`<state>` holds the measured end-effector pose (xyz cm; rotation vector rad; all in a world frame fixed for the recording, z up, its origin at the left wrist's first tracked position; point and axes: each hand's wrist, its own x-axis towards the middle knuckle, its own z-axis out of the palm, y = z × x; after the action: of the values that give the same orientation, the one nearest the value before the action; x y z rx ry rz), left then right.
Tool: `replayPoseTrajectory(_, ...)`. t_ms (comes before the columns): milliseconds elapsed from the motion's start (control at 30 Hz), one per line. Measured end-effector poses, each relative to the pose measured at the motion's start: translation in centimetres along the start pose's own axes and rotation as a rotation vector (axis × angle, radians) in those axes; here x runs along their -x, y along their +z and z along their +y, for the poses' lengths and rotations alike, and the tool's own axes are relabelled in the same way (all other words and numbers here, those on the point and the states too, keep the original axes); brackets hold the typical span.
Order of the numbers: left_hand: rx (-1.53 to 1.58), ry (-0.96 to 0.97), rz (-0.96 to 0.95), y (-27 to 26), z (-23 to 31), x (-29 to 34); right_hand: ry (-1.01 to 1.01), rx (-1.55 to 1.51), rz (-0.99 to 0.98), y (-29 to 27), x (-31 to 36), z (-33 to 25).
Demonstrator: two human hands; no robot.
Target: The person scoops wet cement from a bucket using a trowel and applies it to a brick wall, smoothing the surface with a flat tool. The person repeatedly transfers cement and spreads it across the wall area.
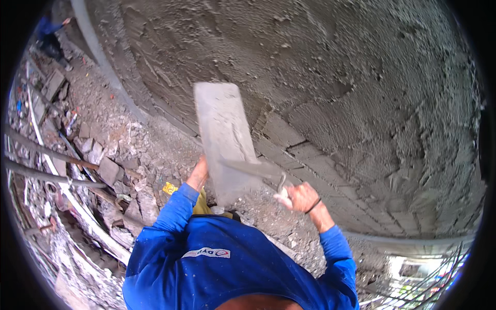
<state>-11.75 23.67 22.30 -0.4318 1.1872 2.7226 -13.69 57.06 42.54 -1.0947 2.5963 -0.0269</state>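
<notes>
My left hand [199, 173] is behind a long rectangular plastering float [221, 116] and holds it up by its hidden side. The float's pale face is turned up and smeared with wet mortar; its far end overlaps the wall. My right hand [303, 197] is closed round the handle of a pointed trowel [250, 168], whose blade lies over the near part of the float. Whether the blade touches the float I cannot tell. Rough grey mortar coats most of the wall [361, 77], while bare bricks [281, 134] show in its lower strip.
Broken bricks and rubble [111, 170] cover the ground to my left. A long white pipe [77, 204] and dark poles [51, 150] lie across it. Another person [50, 39] stands at the far left. Thin rods [439, 274] stick out at the lower right.
</notes>
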Motion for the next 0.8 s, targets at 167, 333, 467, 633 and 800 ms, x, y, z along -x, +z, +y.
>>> replayPoseTrajectory(167, 0.051, -0.13, -0.098, 3.2, -3.2, -0.8, 0.108, -0.251, 0.473, -4.4, -9.2, 4.1)
replayPoseTrajectory(333, 0.145, 0.198, 0.187, 9.0, -2.6, -2.0, 0.25, -0.272, 0.76, -9.3, -6.8, 1.4)
replayPoseTrajectory(467, 0.277, 0.158, 0.328, 14.8, 0.5, -4.8, 0.356, -0.28, 0.743, -6.6, -1.3, 0.3)
replayPoseTrajectory(633, 0.568, 0.161, 0.279, 22.2, 3.3, -10.3, 0.601, -0.454, 0.847, 1.4, 3.7, -0.8)
replayPoseTrajectory(800, 0.638, 0.134, 0.351, 24.6, 9.9, -11.9, 0.771, -0.558, 0.928, 7.5, 6.3, -2.2)
